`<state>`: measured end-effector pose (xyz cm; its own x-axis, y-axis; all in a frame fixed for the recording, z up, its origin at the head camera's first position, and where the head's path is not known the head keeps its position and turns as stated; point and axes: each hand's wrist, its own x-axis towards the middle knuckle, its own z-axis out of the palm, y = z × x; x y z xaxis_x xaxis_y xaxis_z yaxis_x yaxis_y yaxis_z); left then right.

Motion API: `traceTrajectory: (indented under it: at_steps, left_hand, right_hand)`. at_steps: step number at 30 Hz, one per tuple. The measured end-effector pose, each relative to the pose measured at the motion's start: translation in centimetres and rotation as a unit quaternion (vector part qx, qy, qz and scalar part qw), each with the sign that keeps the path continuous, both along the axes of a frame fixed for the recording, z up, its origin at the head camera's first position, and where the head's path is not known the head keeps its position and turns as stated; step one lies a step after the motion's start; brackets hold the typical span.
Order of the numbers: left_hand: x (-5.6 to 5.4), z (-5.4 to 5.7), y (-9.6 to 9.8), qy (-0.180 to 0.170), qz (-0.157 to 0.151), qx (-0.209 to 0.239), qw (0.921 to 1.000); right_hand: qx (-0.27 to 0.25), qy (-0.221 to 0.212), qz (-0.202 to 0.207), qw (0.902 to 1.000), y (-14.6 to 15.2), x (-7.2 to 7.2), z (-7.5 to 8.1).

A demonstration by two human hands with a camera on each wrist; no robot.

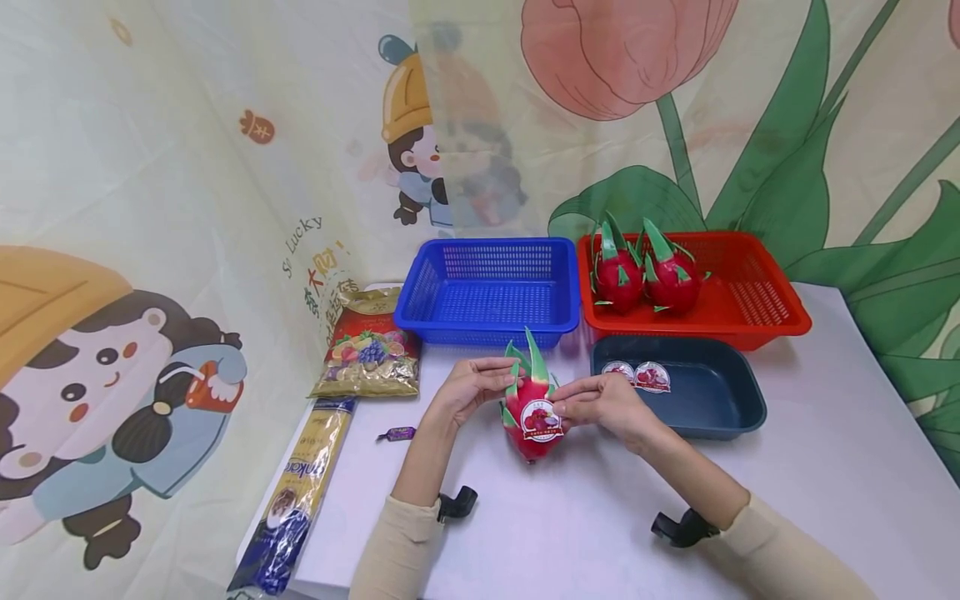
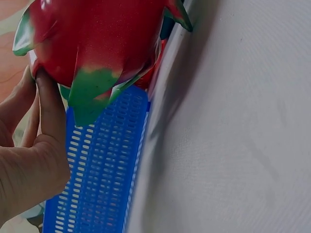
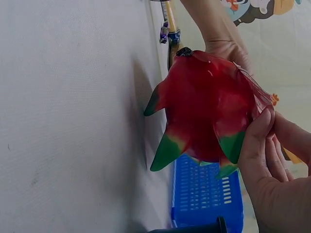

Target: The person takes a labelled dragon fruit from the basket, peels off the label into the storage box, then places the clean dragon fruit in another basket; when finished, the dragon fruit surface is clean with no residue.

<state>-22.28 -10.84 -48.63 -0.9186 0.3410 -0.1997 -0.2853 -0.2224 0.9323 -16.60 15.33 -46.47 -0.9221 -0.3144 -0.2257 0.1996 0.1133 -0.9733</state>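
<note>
A red dragon fruit (image 1: 531, 388) with green-tipped leaves is held over the white table, leaves upward. My left hand (image 1: 472, 387) grips it at the upper left, thumb and fingers at its leaves. A round white sticker with a red banner (image 1: 542, 420) lies against its front. At that sticker's right edge, my right hand (image 1: 607, 407) pinches with thumb and forefinger. The right wrist view shows the sticker (image 3: 261, 94) standing partly off the fruit's side. Beside my right wrist, two similar stickers (image 1: 652, 377) hang over the rim of a dark blue tray (image 1: 705, 427).
A blue basket (image 1: 487, 327) stands behind the hands. Right of it, a red basket (image 1: 750, 329) holds two dragon fruits (image 1: 672, 287). On the left lie a candy bag (image 1: 369, 350), a long blue-and-gold packet (image 1: 300, 479) and a small purple-wrapped sweet (image 1: 399, 433).
</note>
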Motion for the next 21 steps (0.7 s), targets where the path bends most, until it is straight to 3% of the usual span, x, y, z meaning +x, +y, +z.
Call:
traceTrajectory:
  at_steps: [5,12,21]
  left_hand:
    - [0.0,0.0,0.1,-0.015,0.006,0.015,0.9998]
    - [-0.4,-0.3,-0.4,-0.011,0.02,0.014,0.9996]
    - [-0.3,-0.3,-0.5,-0.01,0.023,0.005,0.9997]
  right_hand:
    - [-0.031,-0.03,0.001,0.9991,0.0,0.0,0.0]
    - [-0.113,-0.064,0.008,0.9915,0.6,-0.5,1.1]
    - [-0.081,-0.035,-0.018,0.9959,2.2,-1.0,1.9]
